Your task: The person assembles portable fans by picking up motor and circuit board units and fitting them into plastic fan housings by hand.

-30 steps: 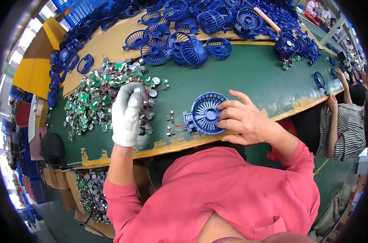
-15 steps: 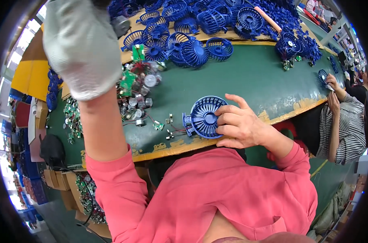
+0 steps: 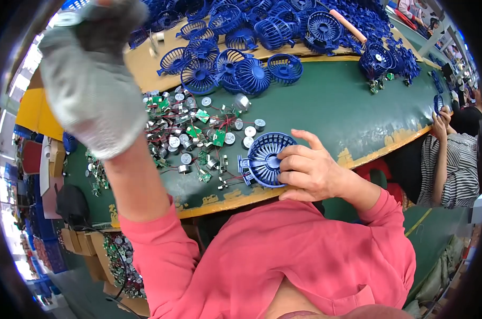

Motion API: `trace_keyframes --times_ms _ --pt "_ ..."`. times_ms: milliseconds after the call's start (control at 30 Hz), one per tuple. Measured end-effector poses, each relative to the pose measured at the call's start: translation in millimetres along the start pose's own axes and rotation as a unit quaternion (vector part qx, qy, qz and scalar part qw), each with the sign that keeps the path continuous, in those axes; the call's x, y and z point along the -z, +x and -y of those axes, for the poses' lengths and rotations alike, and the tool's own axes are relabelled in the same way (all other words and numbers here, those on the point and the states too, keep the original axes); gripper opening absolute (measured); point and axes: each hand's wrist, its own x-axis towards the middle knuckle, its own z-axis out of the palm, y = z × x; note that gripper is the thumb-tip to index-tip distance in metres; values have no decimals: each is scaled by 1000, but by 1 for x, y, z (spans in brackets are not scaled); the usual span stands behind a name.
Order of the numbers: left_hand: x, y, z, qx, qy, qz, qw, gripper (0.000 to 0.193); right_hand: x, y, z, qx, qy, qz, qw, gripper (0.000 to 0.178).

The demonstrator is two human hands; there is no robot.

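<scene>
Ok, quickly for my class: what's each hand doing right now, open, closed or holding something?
Left hand: raised and blurred; grip cannot be told.
Right hand: partly closed, holding the blue fan cage by its rim.

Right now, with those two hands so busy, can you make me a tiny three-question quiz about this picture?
1. True or false: the left hand is gloved.
2. What does the bare right hand touch?
A) a cardboard box
B) a round blue cage
C) a pink rod
3. Fill in: the circuit boards on the table are coloured ____.

Key: 1. true; 2. B; 3. green.
</scene>
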Motion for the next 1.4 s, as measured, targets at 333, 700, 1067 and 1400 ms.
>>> trace_keyframes --times_ms 333,700,1067,1400 --pt "10 -76 -24 85 235 30 968 35 10 6 1 -30 20 -57 998 29" --pt "-2 -158 -45 481 106 231 839 47 3 38 21 -32 49 -126 990 56" --pt "10 -169 -10 143 374 405 822 79 8 34 7 -108 -131 19 985 28" --pt "22 -181 -7 78 402 444 797 33 8 38 -1 -67 -85 136 985 29"
